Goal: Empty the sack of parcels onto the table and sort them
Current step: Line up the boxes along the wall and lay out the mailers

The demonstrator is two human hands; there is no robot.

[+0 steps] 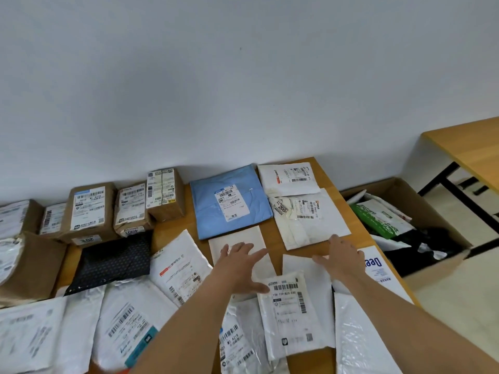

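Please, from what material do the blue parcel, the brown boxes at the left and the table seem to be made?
Blue parcel: probably thin matte plastic film, going by its soft creases.
Brown boxes: cardboard, dull brown, apparently taped, with paper labels.
Table: looks like wood or wood-look laminate, smooth with a light grain; which one I cannot tell.

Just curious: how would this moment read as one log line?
stage: sorting | left hand: open over parcels | right hand: open over white mailer | boxes: rowed by wall

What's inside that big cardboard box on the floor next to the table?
The cardboard box holds soft mail bags: a green and white bag, white bags and something black. They are piled up, so whatever lies underneath is covered.
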